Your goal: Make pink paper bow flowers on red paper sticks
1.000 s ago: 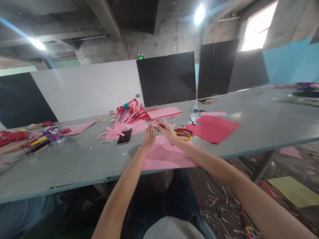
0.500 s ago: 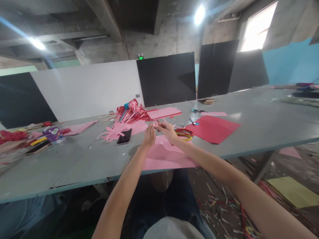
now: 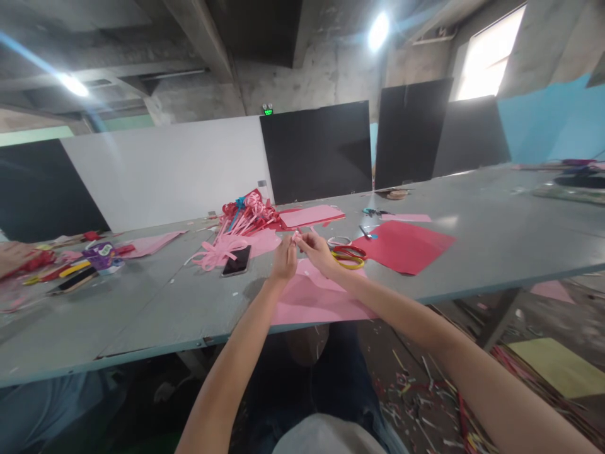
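Observation:
My left hand (image 3: 284, 258) and my right hand (image 3: 317, 250) meet above the table, both closed, pinching a small piece of pink paper (image 3: 296, 236) between their fingertips. Most of that piece is hidden by the fingers, so its shape is hard to make out. Below them, pink paper sheets (image 3: 321, 304) lie at the table's front edge. Just right of my right hand rest scissors with red and yellow handles (image 3: 350, 257). A phone (image 3: 237, 261) lies left of my left hand, beside a looped pink paper ribbon (image 3: 215, 253).
Red paper (image 3: 409, 246) lies to the right on the grey table (image 3: 501, 221). A heap of red and pink paper ribbons (image 3: 250, 211) stands behind my hands, near stacked pink sheets (image 3: 312, 215). At far left are a purple packet (image 3: 101, 255) and another person's hand (image 3: 14, 255).
Another person's hand has come into view at the far left edge. My own hands stay nearly in place, still pinching the pink paper.

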The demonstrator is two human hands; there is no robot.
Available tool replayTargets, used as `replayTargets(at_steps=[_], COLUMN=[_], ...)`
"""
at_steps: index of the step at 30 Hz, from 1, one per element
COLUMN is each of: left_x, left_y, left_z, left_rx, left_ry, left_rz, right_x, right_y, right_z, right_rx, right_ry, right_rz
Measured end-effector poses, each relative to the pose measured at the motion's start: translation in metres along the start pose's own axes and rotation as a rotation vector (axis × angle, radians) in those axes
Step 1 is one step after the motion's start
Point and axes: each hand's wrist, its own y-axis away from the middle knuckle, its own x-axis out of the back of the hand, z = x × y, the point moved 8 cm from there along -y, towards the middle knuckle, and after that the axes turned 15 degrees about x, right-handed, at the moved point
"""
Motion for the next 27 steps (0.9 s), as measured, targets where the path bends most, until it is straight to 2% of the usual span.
replayTargets(at_steps=[4, 9, 14, 17, 22, 27], left_x=[0.001, -0.006, -0.017, -0.014, -0.007, -0.003], left_y=[0.001, -0.002, 0.0, 0.0, -0.003, -0.002], left_z=[0.003, -0.007, -0.016, -0.02, -0.024, -0.022], left_rx=[0.019, 0.201, 0.353, 0.367, 0.363, 0.348], left_ry=[0.062, 0.219, 0.289, 0.212, 0.069, -0.146], left_rz=[-0.006, -0.047, -0.132, -0.087, -0.033, -0.008], right_x=[0.002, 0.003, 0.02, 0.029, 0.025, 0.02], right_y=[0.001, -0.002, -0.011, -0.014, -0.013, -0.011], right_z=[-0.003, 0.0, 0.003, 0.0, -0.011, -0.013], right_rx=[-0.006, -0.017, 0.042, 0.126, 0.29, 0.315], right_ry=[-0.04, -0.105, -0.039, 0.089, 0.337, 0.468], right_rz=[0.048, 0.052, 0.135, 0.133, -0.007, -0.097])
